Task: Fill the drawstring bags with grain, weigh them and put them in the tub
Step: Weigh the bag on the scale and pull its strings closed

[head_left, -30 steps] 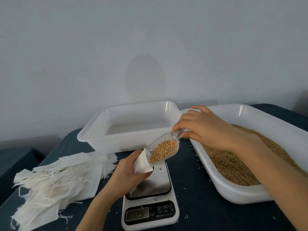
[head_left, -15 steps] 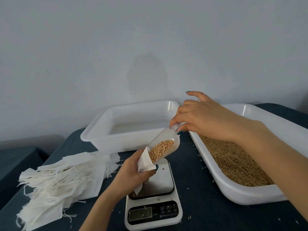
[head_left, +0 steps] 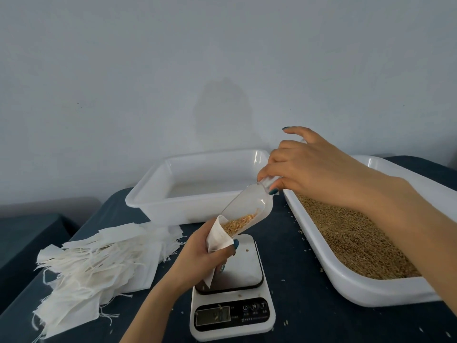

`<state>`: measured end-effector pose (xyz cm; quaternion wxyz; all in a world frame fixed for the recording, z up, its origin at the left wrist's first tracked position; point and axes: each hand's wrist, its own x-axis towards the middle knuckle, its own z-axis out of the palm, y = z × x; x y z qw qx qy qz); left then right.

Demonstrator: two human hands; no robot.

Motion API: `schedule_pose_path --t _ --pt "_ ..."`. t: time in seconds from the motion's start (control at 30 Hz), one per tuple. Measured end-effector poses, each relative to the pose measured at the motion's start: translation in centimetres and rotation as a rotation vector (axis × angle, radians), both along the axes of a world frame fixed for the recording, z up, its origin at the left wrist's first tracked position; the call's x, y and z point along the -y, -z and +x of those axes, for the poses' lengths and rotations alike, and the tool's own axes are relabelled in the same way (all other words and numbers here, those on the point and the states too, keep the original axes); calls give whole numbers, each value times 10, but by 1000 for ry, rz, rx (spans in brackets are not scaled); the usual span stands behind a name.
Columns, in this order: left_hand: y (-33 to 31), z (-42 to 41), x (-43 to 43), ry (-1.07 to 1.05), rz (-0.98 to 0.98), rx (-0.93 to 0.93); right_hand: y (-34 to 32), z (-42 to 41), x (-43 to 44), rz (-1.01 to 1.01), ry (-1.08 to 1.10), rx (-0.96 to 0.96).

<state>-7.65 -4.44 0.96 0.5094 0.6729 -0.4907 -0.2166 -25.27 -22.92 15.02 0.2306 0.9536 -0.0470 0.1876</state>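
Observation:
My left hand [head_left: 197, 259] grips a small white drawstring bag [head_left: 218, 238] with its mouth held open, just above the steel platform of the kitchen scale [head_left: 232, 308]. My right hand [head_left: 306, 169] pinches the handle of a clear plastic scoop [head_left: 247, 209], tilted steeply down to the left with its lip inside the bag's mouth. Brown grain lies at the scoop's low end and slides into the bag. An empty white tub [head_left: 158, 196] stands behind the scale. A larger white tub [head_left: 351, 283] on the right holds loose grain [head_left: 351, 238].
A heap of empty white drawstring bags [head_left: 99, 263] lies left of the scale on the dark blue table cover [head_left: 304, 318]. Stray grains dot the cover and the scale. A pale wall rises behind the tubs, and the table's left edge drops away beside the bags.
My right hand has lifted the scoop's handle higher, tipping the scoop steeper. Much of the grain has slid from the scoop into the bag held by my left hand.

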Motion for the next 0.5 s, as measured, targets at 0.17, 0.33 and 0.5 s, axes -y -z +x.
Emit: schedule_pose_path --t 0.17,0.33,0.5 --pt "-3 -2 -1 16 -40 -55 16 -5 13 226 63 -18" --pt "-5 -4 -3 25 -67 -59 49 -14 33 863 75 -69" --pt "-9 -5 -2 88 -140 -76 66 -23 46 1196 151 21"
